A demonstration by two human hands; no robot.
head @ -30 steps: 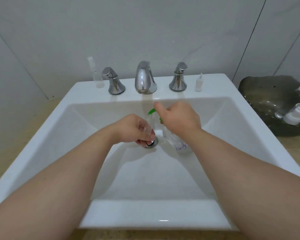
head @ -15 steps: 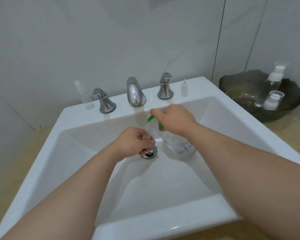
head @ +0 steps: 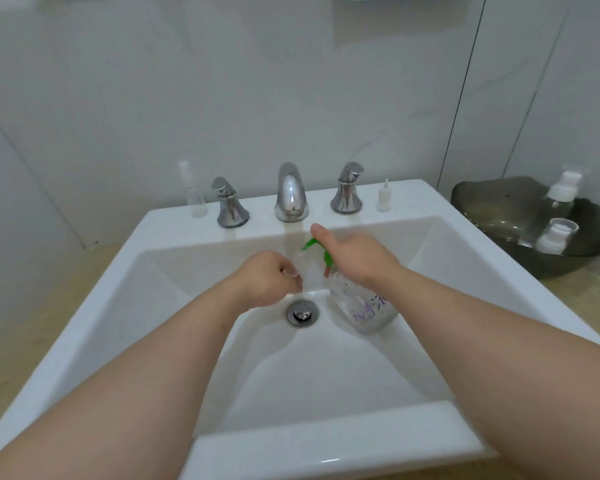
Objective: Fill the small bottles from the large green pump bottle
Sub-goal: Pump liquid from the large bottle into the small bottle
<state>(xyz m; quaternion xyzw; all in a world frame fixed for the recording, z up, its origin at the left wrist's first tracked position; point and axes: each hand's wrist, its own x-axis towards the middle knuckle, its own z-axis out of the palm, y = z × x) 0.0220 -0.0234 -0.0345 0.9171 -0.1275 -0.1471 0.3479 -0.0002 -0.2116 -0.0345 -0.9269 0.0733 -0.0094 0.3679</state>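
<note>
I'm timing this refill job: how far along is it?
Done: nothing shows as filled. In hand: the left hand holds a small clear bottle at the green nozzle while the right hand rests on the large pump bottle, standing in the sink. Left: probably the spray bottle and dropper bottle on the ledge, whose levels I cannot read.

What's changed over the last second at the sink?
The left hand, pinching a barely visible small clear bottle, has drawn up off the chrome drain, now fully exposed. The right hand stays on the green pump of the large clear bottle, standing in the white sink. The view tilted up.
</note>
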